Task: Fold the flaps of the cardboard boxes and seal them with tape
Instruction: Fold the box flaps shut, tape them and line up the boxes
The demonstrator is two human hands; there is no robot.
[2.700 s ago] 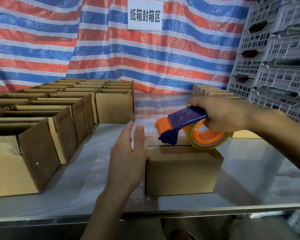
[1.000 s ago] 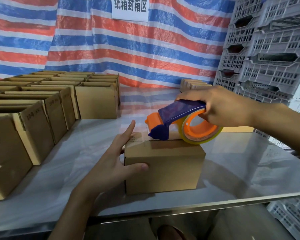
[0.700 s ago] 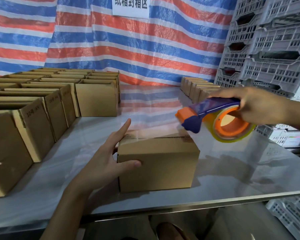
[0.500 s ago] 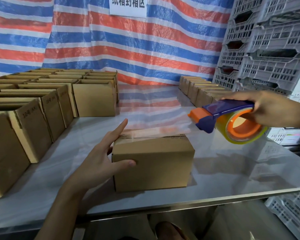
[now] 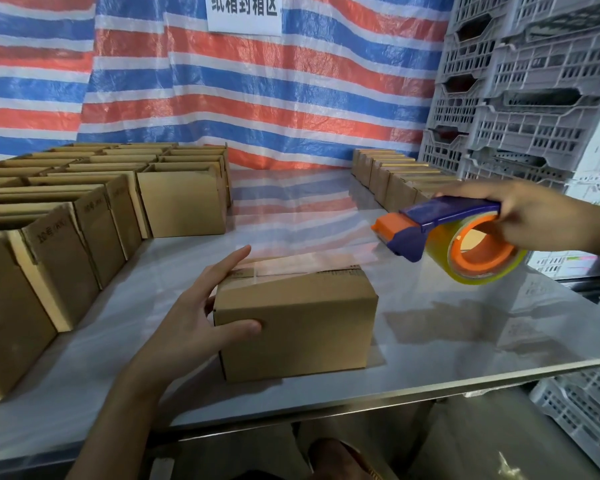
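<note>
The small closed brown corrugated cardboard box [image 5: 298, 327] sits near-centre on the glossy grey table [image 5: 465, 327]. The left hand [image 5: 201, 320] braces the box's left end, fingers straight and thumb on the near face. To the right and raised, the right hand [image 5: 541, 220] grips a blue-and-orange plastic tape dispenser [image 5: 465, 237]. Clear shiny tape [image 5: 309, 263] stretches from it to the box top.

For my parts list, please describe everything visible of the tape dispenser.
The tape dispenser has a dark blue plastic frame, an orange nose and an orange hub carrying clear yellowish tape. The right hand grips it in the air, right of the closed box; a clear strip seems to run from it to the box top.
</note>
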